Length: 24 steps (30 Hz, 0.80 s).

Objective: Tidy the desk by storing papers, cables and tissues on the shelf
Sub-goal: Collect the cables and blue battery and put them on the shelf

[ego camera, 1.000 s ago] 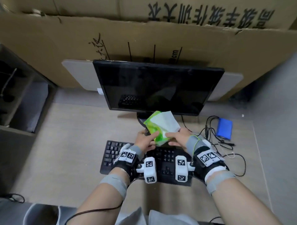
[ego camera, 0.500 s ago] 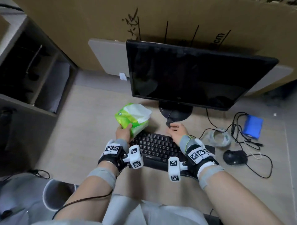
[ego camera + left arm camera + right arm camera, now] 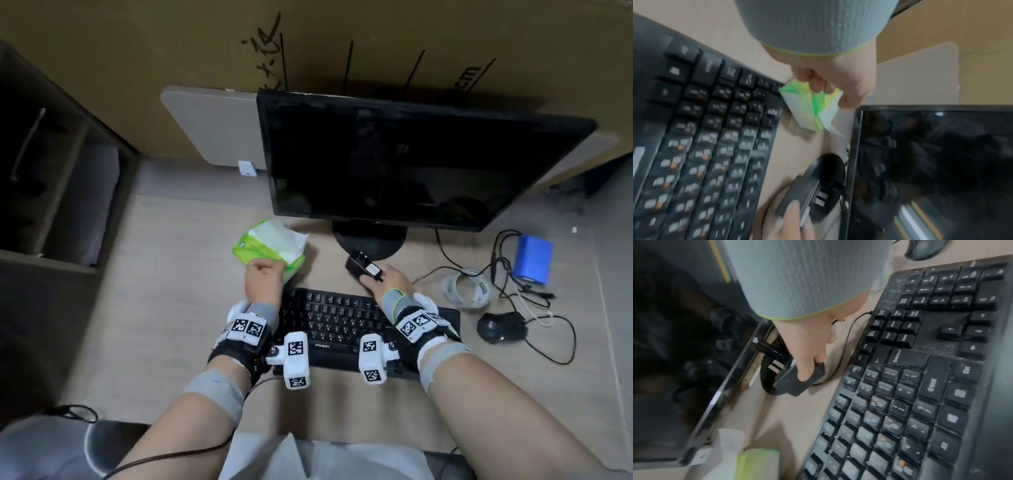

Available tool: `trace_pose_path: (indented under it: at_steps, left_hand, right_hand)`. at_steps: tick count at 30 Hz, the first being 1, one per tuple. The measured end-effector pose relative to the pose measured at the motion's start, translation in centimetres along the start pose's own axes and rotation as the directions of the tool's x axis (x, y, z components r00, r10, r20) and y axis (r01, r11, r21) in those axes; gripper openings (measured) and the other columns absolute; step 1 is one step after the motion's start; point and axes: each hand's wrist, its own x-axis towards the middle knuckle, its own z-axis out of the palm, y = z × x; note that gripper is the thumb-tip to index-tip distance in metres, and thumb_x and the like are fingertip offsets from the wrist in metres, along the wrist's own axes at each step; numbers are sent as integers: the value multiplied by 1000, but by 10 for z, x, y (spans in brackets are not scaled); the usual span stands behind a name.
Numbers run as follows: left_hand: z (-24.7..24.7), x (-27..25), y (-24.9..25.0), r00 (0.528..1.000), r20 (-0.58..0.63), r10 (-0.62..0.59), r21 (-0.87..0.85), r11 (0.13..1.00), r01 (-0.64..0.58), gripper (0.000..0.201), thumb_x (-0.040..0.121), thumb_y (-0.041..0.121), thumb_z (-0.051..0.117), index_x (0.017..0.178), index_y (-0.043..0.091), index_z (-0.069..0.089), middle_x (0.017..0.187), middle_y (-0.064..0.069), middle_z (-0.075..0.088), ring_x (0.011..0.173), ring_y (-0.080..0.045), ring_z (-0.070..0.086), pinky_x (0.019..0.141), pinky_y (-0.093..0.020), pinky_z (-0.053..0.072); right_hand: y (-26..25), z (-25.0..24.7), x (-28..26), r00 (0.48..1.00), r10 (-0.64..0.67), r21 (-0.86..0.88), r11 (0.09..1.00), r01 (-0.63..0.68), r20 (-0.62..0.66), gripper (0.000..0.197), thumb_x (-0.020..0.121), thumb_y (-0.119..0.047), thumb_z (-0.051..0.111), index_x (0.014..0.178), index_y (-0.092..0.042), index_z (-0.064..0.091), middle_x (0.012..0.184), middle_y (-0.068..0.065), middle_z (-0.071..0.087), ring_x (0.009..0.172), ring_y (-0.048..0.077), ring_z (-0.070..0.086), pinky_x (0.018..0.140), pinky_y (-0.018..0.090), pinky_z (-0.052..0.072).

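A green tissue pack [image 3: 263,245] with a white tissue sticking out is held by my left hand [image 3: 263,279] just left of the monitor stand; the left wrist view shows the fingers [image 3: 818,82] curled round the tissue pack [image 3: 807,107]. My right hand [image 3: 383,279] grips a black power adapter [image 3: 363,267] with plug prongs, in front of the monitor base. In the right wrist view the fingers [image 3: 807,368] wrap over the adapter [image 3: 797,379]. A dark shelf unit [image 3: 61,178] stands at the left of the desk.
A black keyboard [image 3: 342,322] lies under my wrists. The monitor [image 3: 411,164] stands behind. To the right lie a black mouse [image 3: 500,327], tangled cables [image 3: 507,274], a blue battery pack [image 3: 532,258] and a clear tape roll [image 3: 466,287]. Cardboard [image 3: 342,41] walls the back.
My left hand carried the tissue pack leftward from the monitor's middle to its left side. My right hand let go of the pack and took hold of the black adapter.
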Motion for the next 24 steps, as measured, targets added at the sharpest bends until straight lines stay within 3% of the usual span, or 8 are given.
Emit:
trace_pose_path:
  at_steps: [2, 4, 6, 9, 13, 18, 22, 24]
  left_hand:
    - [20, -23, 8, 958, 276, -78, 24, 997, 75, 36, 75, 35, 79, 94, 20, 53, 75, -3, 62, 64, -19, 54, 61, -28, 42]
    - [43, -53, 14, 846, 518, -128, 37, 991, 128, 47, 73, 48, 80, 104, 22, 56, 80, -3, 63, 69, -14, 57, 66, -28, 45]
    - [66, -83, 16, 797, 603, -46, -79, 990, 117, 41, 73, 46, 81, 98, 19, 64, 76, -3, 63, 64, -14, 57, 59, -23, 44]
    - [80, -107, 22, 875, 483, 36, -300, 945, 127, 16, 88, 21, 70, 99, 9, 67, 86, -11, 70, 70, -20, 67, 59, -27, 56]
    - [73, -101, 32, 951, 293, -104, -544, 799, 255, 25, 82, 27, 72, 95, 10, 60, 70, -4, 64, 65, -22, 65, 67, -34, 59]
    - [49, -86, 41, 980, 130, -153, -754, 627, 198, 23, 91, 29, 61, 92, 17, 42, 49, 1, 44, 34, -11, 35, 38, -18, 34]
    - [50, -98, 40, 948, 295, -118, -745, 593, 306, 18, 100, 19, 49, 83, 14, 47, 54, 2, 48, 33, -6, 34, 34, -16, 27]
    - [53, -112, 38, 863, 498, -84, -634, 643, 429, 27, 104, 21, 43, 77, 14, 48, 56, 5, 45, 33, -3, 34, 31, -14, 28]
  right_hand:
    - [-10, -8, -10, 995, -90, 176, 981, 82, 35, 49, 64, -69, 66, 104, -40, 65, 96, -16, 73, 91, 13, 67, 92, 36, 49]
    - [-19, -20, -21, 969, -230, 371, 911, 181, 94, 36, 65, -49, 77, 99, -39, 69, 78, -19, 72, 76, 6, 65, 82, 32, 51]
    - [-15, -33, -26, 921, -362, 416, 867, 276, 144, 36, 60, -30, 78, 92, -40, 66, 78, -13, 72, 76, 11, 66, 83, 36, 54]
    - [0, -50, -32, 904, -394, 385, 870, 309, 164, 45, 61, -30, 81, 99, -33, 57, 80, -7, 73, 78, 17, 66, 86, 37, 54]
    - [38, -74, -33, 941, -288, 269, 934, 235, 176, 36, 65, -48, 81, 83, -23, 63, 61, -11, 66, 57, 13, 56, 68, 29, 51]
    - [77, -107, -30, 986, -169, 99, 981, 169, -15, 39, 78, -47, 67, 58, -17, 53, 50, -2, 46, 59, 21, 48, 52, 25, 32]
    - [66, -116, -35, 974, -212, 159, 967, 198, 78, 31, 83, -35, 64, 60, -14, 61, 46, -2, 48, 57, 23, 50, 58, 27, 38]
    - [48, -118, -44, 954, -251, 170, 960, 224, 163, 30, 82, -31, 65, 57, -14, 59, 43, -2, 44, 52, 22, 43, 56, 27, 36]
